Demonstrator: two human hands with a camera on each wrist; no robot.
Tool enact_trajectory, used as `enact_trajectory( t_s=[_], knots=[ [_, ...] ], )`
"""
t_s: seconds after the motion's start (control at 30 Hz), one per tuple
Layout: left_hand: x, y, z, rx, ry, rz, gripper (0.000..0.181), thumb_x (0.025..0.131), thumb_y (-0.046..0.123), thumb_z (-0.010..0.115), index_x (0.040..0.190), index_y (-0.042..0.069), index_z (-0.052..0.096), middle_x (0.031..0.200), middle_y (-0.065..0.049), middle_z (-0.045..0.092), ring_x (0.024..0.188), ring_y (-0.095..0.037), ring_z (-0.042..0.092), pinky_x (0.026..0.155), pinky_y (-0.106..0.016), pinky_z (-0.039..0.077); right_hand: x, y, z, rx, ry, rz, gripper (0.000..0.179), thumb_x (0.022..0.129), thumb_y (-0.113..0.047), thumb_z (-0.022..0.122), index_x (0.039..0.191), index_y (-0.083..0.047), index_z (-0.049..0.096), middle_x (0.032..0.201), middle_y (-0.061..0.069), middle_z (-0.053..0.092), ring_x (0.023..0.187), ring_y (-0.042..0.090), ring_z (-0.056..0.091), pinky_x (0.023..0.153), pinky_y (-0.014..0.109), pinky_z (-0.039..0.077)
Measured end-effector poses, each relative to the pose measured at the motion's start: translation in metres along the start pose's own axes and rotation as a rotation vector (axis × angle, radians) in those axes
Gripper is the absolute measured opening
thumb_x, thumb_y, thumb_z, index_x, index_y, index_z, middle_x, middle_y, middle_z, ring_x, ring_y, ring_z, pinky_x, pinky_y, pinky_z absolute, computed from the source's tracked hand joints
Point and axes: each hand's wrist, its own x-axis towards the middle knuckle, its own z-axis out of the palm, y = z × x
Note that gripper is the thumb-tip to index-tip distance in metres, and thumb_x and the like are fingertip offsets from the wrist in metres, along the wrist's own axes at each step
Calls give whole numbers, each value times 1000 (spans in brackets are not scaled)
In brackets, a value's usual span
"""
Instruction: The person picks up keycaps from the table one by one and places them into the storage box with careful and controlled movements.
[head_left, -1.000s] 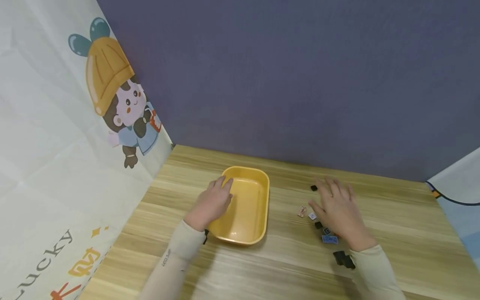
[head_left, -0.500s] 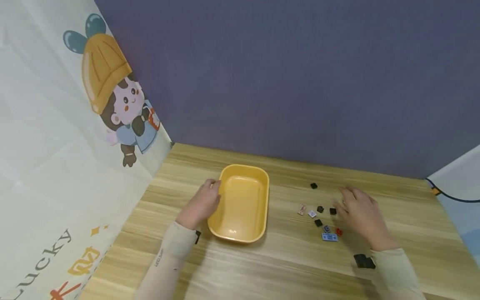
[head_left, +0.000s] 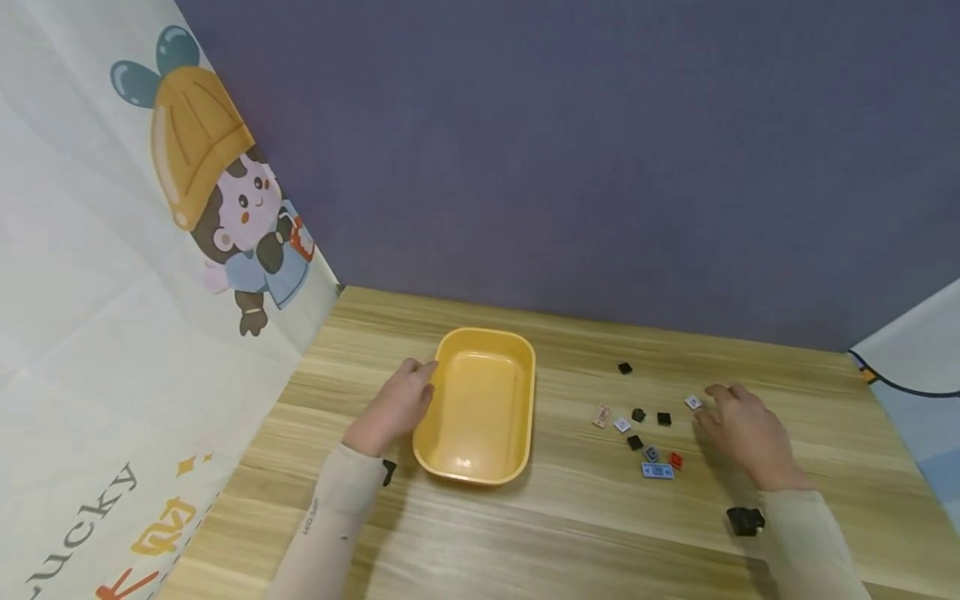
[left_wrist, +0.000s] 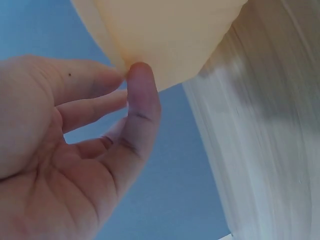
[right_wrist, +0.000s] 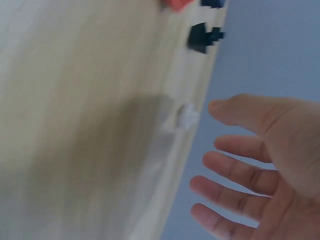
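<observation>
My left hand [head_left: 393,407] pinches the left rim of an orange-yellow plastic tray [head_left: 480,481] between thumb and fingertips. The left wrist view shows that grip [left_wrist: 125,115] at the edge of the tray [left_wrist: 170,35]. Over on the right, my right hand [head_left: 750,433] hangs above the table, fingers loosely bent and holding nothing. Close to its fingertips lies a small white tile [head_left: 693,402], which the right wrist view shows as a blurred white piece [right_wrist: 188,116] below the thumb. A black square piece [head_left: 664,419] lies left of that hand.
Several small pieces lie between tray and right hand: a red one [head_left: 676,460], a light blue rectangle [head_left: 657,471], a white tile [head_left: 622,425], a pinkish one [head_left: 602,416] and a black one [head_left: 625,367]. A dark wall [head_left: 570,167] borders the wooden table [head_left: 540,533].
My right hand has moved right, uncovering several small pieces; the white tile now shows by its fingers. My left hand has drawn back from over the tray to its left rim.
</observation>
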Motion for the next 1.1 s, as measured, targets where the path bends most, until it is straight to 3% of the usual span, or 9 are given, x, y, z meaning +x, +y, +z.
enact_trajectory(
  t_s=[0.17, 0.33, 0.57, 0.87, 1.1],
  knots=[
    [0, -2, -3, -4, 12, 2, 43, 97, -1, 58, 139, -9, 52, 111, -21, 57, 95, -31, 62, 81, -39, 57, 4, 8, 4, 56, -115, 105, 44, 95, -27, 66, 115, 12, 60, 97, 27, 60, 79, 40, 60, 59, 55, 54],
    [1, -3, -3, -14, 22, 7, 42, 97, -2, 59, 138, -8, 54, 109, -21, 59, 96, -31, 63, 82, -40, 57, 6, 11, 8, 85, -165, 161, 39, 97, -29, 64, 109, 8, 63, 91, 17, 62, 77, 30, 60, 58, 50, 53],
    [3, -4, -3, -31, 15, -20, 41, 96, 0, 60, 136, -7, 56, 109, -17, 60, 95, -27, 62, 82, -36, 56, 9, 10, 11, 91, -157, 186, 33, 96, -27, 64, 108, 5, 65, 94, 19, 64, 77, 31, 61, 55, 49, 52],
    [4, -7, -2, -30, 24, -8, 40, 95, -1, 62, 134, -7, 57, 107, -16, 62, 94, -26, 62, 80, -34, 57, 10, 12, 15, 89, -164, 196, 38, 98, -32, 62, 108, 4, 65, 92, 16, 65, 73, 26, 60, 53, 44, 51],
    [4, -7, -2, -27, 25, 1, 39, 95, -1, 63, 133, -8, 57, 107, -17, 62, 94, -28, 62, 80, -36, 57, 11, 12, 15, 81, -145, 184, 33, 97, -27, 62, 105, 5, 65, 89, 17, 64, 69, 26, 60, 52, 45, 51]
  ],
)
